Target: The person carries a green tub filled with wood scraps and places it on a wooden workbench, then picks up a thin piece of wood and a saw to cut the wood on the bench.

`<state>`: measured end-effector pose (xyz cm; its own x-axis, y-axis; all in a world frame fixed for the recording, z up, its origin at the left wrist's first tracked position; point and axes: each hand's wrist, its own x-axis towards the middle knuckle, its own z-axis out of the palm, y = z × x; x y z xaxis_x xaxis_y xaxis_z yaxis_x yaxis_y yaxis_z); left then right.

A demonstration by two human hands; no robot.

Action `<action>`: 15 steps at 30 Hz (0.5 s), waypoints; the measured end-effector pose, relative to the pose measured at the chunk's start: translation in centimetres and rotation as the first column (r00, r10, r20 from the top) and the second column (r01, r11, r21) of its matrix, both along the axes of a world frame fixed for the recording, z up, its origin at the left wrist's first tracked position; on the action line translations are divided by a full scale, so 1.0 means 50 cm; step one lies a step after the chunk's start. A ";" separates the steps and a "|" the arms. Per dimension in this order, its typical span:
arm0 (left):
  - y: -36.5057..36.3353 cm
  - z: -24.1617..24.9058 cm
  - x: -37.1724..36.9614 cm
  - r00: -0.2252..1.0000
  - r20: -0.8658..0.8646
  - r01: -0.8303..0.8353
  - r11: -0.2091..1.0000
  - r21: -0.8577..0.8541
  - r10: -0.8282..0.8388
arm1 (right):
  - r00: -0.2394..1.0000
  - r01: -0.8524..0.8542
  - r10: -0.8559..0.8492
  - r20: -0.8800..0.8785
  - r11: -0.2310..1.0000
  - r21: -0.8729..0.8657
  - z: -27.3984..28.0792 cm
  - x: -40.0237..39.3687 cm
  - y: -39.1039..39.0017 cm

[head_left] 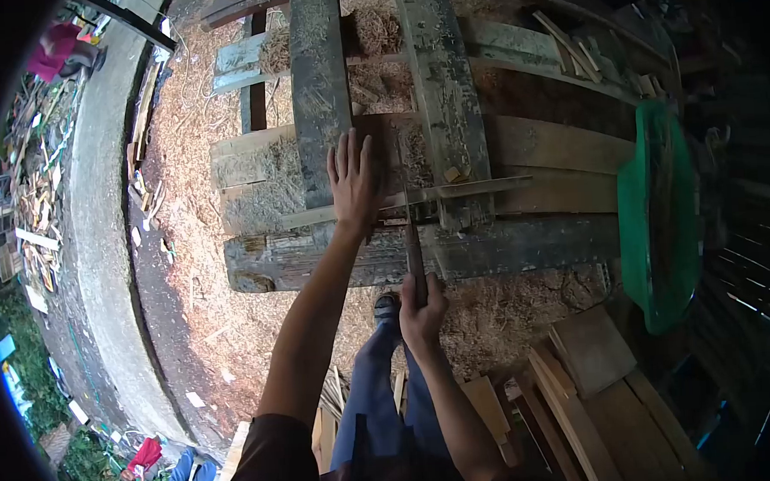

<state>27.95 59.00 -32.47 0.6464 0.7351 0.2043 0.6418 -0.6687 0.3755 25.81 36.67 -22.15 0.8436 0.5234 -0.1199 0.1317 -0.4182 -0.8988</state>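
My right hand (424,312) is wrapped round the handle of a handsaw (414,252). Its narrow blade points away from me and crosses a thin wooden strip (487,186). The strip lies crosswise over the planks of a rough wooden workbench (533,243). To the left of the blade, my left hand (354,185) rests flat across the strip with its fingers stretched forward. Part of the strip is hidden beneath that hand. Just right of the blade, a small wood block (456,175) sits on a plank.
A green plastic container (637,236) stands at the bench's right end. Stacked boards (599,421) lie near my right leg. Sawdust (220,258) covers the ground, with a concrete ledge (103,255) to the left. Loose offcuts (571,48) lie at the far right of the bench.
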 end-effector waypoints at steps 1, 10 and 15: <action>0.000 0.003 0.003 1.000 -0.016 0.004 1.000 -0.010 -0.004 | 0.997 -0.024 0.026 0.075 0.999 -0.027 -0.003 0.000 0.000; 0.010 0.006 0.019 0.982 -0.186 0.013 0.999 -0.050 -0.022 | 0.976 -0.078 0.044 -0.213 0.985 -0.153 0.037 0.016 -0.044; 0.002 -0.003 0.032 0.952 -0.210 -0.241 0.968 -0.074 0.221 | 0.994 -0.074 0.059 -0.089 0.981 -0.181 0.002 0.060 -0.004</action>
